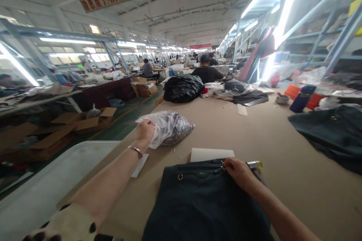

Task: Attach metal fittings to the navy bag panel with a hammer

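Note:
My left hand (145,131) is stretched forward, its fingers closed on the open end of a clear plastic bag (169,126). Small dark contents show through the plastic, too blurred to name. Below and to the right, a dark green handbag (203,199) lies flat, with a zip along its top, a gold D-ring and a small stamped mark. The fingers of my right hand (236,171) are pinched at the handbag's top edge, beside the zip's end. A silver cylinder with a yellowish end (255,165) sticks out just behind that hand. White card (212,154) lies beyond the handbag.
On the tan table (271,135) stand a black bundle (182,88), a blue upright case (303,98) and a small bowl (282,99). Another dark green piece (330,128) lies at right. A white tub (65,173) and cardboard boxes (93,118) are at left. A person in black (206,73) sits ahead.

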Demonstrator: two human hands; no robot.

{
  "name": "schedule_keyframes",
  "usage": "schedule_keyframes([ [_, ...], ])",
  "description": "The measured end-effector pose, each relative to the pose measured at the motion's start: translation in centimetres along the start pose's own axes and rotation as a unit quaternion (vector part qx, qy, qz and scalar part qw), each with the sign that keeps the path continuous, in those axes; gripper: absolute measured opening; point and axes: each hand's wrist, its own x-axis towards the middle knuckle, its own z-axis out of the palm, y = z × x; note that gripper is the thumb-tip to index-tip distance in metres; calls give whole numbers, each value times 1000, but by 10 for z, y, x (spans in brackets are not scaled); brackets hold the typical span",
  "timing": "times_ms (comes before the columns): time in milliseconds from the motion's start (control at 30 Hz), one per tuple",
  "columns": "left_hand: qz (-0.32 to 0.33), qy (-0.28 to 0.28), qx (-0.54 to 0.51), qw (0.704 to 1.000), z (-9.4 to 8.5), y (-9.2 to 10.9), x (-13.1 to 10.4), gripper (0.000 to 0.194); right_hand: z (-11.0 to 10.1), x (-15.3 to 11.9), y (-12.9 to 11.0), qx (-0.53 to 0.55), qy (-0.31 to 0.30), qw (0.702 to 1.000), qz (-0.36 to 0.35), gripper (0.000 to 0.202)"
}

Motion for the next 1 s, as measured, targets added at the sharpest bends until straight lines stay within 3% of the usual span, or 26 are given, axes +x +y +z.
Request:
schedule_keyframes([
  [100, 118, 99, 6, 988, -6, 2, -43, 24, -1, 0, -2, -2, 5, 1000, -5, 16],
  [167, 266, 98, -17, 959, 2, 6, -81, 34, -1, 3, -3, -3, 9, 1000, -4, 16],
  [267, 438, -53, -5, 897, 34, 15, -138, 38, -4, 3, -6, 1, 22, 1000, 12, 15],
  [333, 498, -175, 69, 847, 64, 19, -170, 50, -12, -5, -8, 5, 32, 999, 15, 14],
  [400, 492, -264, 175, 811, 93, 19, -192, 63, -25, -24, -8, 4, 42, 999, 9, 13],
  [500, 452, -314, 278, 787, 121, 14, -207, 71, -48, -69, 2, -58, 36, 998, 7, 17],
  [633, 446, -316, 286, 787, 126, 4, -211, 71, -65, -133, 27, -239, -17, 965, 107, 40],
  [700, 445, -315, 287, 787, 123, 2, -211, 72, -64, -152, 36, -270, -37, 949, 161, 48],
  [867, 458, -304, 300, 780, 120, 2, -212, 75, -57, -156, 43, -292, -77, 932, 200, 50],
  [1000, 466, -297, 291, 781, 122, -1, -212, 75, -70, -139, 46, -176, -26, 960, 218, 50],
])
